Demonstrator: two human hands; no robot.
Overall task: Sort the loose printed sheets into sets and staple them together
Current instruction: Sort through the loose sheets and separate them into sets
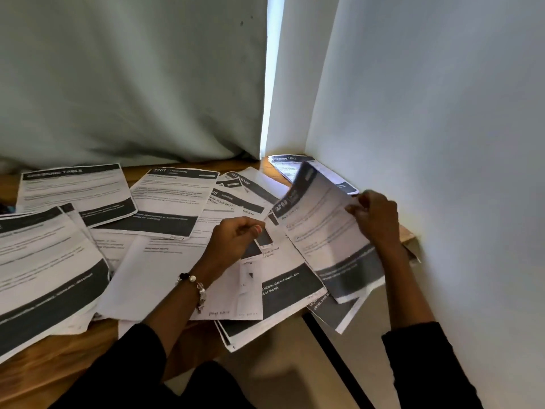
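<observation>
Several printed sheets with dark header and footer bands lie spread over a wooden table (44, 361). My right hand (376, 218) pinches the right edge of a sheet headed 2701 (327, 231) and holds it tilted up off the pile. My left hand (236, 239) has curled fingers that pinch the corner of a narrow sheet (247, 287) lying on the heap. A sheet headed DRESSING TABLE (73, 190) lies at the far left. Another 2701 sheet (174, 199) lies in the middle. No stapler is visible.
A pale curtain (132, 84) hangs behind the table. A white wall (442, 143) closes the right side. A small stack of sheets (295, 166) sits in the far right corner. Some sheets overhang the table's front edge.
</observation>
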